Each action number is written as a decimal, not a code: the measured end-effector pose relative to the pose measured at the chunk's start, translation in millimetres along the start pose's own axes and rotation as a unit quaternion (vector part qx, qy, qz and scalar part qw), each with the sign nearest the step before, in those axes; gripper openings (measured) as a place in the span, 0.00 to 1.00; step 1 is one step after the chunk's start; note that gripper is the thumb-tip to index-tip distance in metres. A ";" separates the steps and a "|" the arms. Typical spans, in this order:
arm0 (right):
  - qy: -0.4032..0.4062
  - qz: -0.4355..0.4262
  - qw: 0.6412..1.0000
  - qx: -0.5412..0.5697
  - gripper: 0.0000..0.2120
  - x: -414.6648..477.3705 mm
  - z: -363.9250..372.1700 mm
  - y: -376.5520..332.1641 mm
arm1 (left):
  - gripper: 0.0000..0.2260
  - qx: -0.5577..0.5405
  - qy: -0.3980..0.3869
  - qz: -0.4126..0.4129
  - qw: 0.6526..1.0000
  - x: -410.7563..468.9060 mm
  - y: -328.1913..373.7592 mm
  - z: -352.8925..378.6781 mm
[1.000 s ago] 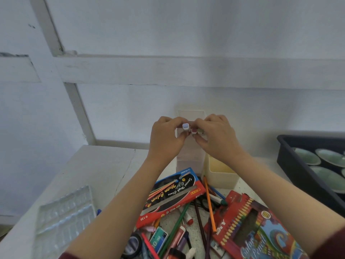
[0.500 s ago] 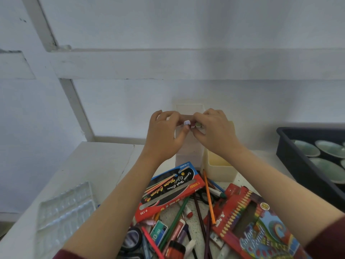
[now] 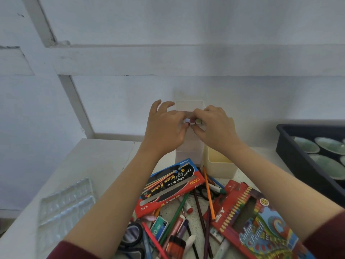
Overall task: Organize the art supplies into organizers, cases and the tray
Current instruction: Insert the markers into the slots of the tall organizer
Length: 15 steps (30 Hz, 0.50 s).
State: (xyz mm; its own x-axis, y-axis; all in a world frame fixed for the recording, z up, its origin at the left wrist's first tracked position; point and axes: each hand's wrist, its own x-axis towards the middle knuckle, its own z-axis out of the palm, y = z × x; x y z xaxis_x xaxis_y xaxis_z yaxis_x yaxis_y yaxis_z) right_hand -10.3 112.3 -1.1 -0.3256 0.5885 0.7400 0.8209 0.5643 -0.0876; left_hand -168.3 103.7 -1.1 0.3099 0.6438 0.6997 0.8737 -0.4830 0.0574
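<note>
Barely started tbh: little capped tubes [image 3: 192,122] are pinched by left hand [image 3: 164,128] and right hand [image 3: 215,128] at 12 o'clock; the pile [image 3: 186,217] at 6 o'clock is left unsorted.

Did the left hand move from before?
Yes. The left hand, pinching capped sticks, raised two fingers up to the clear organizer's top edge.

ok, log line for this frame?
left hand: pinches capped items | right hand: pinches same | where: by clear organizer top | pile: unsorted on table
</note>
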 end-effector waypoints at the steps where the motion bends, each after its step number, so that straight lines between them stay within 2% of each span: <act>1: -0.002 0.001 1.000 0.002 0.07 0.1 -0.1 0.4 | 0.11 0.008 -0.004 0.009 1.000 0.5 -0.6 0.9; 5: -0.008 0.004 1.000 0.005 0.06 0.5 0.7 1.3 | 0.15 0.045 -0.017 0.032 0.998 1.3 -2.5 3.1; 8: 0.004 -0.004 1.000 0.003 0.07 0.0 0.2 0.0 | 0.18 0.019 -0.006 0.020 1.000 -0.5 -2.8 3.2; 15: -0.015 -0.004 1.000 0.013 0.04 0.0 3.1 4.2 | 0.13 0.015 0.070 0.005 0.997 1.9 -5.7 15.7</act>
State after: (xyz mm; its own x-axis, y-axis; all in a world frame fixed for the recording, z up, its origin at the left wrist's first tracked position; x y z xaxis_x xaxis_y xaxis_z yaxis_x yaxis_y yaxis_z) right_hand -8.3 116.5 -3.5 -0.3457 0.6006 0.7210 0.8059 0.5836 -0.0997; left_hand -166.8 117.0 -11.2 0.2657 0.5488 0.7926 0.8826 -0.4693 0.0290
